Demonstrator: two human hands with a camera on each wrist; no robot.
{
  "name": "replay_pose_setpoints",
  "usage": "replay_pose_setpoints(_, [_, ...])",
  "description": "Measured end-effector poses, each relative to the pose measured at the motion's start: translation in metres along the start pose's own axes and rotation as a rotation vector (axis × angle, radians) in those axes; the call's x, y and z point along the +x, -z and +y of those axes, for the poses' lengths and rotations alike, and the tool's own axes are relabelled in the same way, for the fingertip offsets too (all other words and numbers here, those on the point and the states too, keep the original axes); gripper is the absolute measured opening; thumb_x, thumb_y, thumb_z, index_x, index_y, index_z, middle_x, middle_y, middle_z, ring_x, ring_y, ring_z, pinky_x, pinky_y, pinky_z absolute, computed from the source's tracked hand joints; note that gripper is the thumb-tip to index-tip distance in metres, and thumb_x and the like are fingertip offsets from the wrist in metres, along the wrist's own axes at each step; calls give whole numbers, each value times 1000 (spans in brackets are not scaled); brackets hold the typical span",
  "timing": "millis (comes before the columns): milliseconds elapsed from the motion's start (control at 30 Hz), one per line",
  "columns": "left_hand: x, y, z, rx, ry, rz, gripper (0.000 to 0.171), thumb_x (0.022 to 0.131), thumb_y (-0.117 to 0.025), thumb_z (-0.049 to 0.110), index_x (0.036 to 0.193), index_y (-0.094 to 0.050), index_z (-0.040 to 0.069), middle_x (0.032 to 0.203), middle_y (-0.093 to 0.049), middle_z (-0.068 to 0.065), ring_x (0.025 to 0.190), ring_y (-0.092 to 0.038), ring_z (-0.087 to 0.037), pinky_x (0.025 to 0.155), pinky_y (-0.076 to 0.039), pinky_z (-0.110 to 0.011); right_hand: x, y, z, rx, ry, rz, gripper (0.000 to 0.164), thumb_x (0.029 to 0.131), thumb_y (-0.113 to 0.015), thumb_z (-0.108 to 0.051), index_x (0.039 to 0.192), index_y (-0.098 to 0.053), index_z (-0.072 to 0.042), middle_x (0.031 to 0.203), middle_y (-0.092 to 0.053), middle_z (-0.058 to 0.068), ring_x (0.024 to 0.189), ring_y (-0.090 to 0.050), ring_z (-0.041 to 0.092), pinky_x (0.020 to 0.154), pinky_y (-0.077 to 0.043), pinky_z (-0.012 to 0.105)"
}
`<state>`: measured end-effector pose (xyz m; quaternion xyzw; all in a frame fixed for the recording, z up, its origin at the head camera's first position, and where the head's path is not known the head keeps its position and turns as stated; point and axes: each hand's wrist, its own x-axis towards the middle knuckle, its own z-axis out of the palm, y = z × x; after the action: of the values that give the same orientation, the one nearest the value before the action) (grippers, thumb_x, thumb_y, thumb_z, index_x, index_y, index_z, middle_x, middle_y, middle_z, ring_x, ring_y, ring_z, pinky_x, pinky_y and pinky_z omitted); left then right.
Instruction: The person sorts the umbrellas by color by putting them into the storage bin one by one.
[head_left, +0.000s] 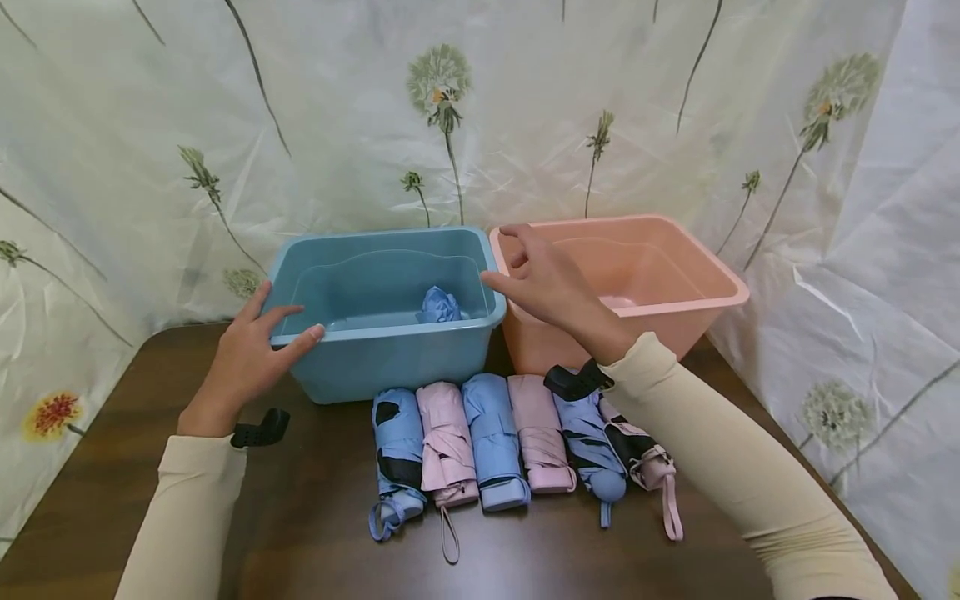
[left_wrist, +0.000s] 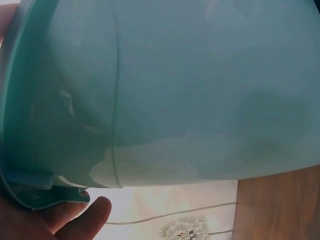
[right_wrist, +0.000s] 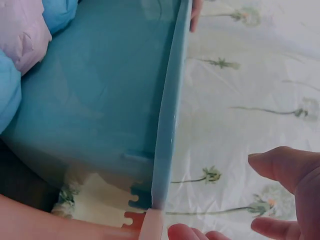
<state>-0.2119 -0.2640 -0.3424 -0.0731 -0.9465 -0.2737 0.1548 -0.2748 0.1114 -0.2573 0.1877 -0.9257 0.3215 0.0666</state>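
My left hand [head_left: 247, 358] rests at the front left corner of the blue basin [head_left: 390, 367], fingers spread and the thumb lying over the front rim. In the left wrist view its fingers [left_wrist: 90, 220] show just past the rim's end. Above where the two basins meet, my right hand [head_left: 547, 283] hovers with loosely bent fingers and holds nothing. The pink basin [head_left: 697, 325] stands right beside the blue one. Inside the blue basin lies a crumpled blue bundle [head_left: 439, 306]. Several folded umbrellas, such as a blue one [head_left: 491, 429] and a pink one [head_left: 538, 425], lie in front.
The basins stand at the back of a dark wooden table [head_left: 315, 517], against a flower-printed curtain [head_left: 337, 117]. The umbrellas lie side by side, their handles toward me. One wrist strap [head_left: 577, 382] on my right arm overlaps their far ends in the head view.
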Motion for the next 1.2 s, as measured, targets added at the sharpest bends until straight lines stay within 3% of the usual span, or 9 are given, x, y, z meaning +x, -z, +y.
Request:
replay_pose_setpoints(367, [1, 1, -1, 15, 8, 1, 65, 90, -57, 56, 131, -58, 6, 159, -13, -20, 137, -24, -52, 96, -27, -74, -20, 13, 15, 57, 52, 26, 68, 88, -68, -40, 146, -39, -18, 112, -60, 14, 90, -65, 25, 66, -56, 39])
replay_pose_setpoints(633, [1, 2, -1, 1, 7, 1, 65, 90, -57, 55, 131, -58, 5, 160, -11, -18, 139, -22, -49, 97, -27, -73, -34, 21, 25, 63, 23, 49, 68, 87, -69, -42, 145, -40, -21, 109, -61, 13, 87, -67, 25, 67, -55, 40])
replay_pose_setpoints(900, [0, 3, -2, -4, 23, -6, 65, 90, -56, 56, 132, -57, 6, 160, -9, -15, 141, -19, -49, 98, -24, -74, -52, 25, 37, 94, 49, 73, 63, 87, -70, -36, 142, -44, -17, 107, -63, 16, 84, -68, 26, 63, -57, 38])
replay_pose_setpoints(1200, [3, 0, -2, -7, 19, 2, 64, 89, -57, 56, 131, -58, 7, 160, -11, -14, 141, -21, -46, 99, -26, -73, -72, 31, 52, 128, 3, 74, 54, 90, -67, -34, 134, -48, -9, 105, -63, 16, 86, -68, 29, 62, -58, 36])
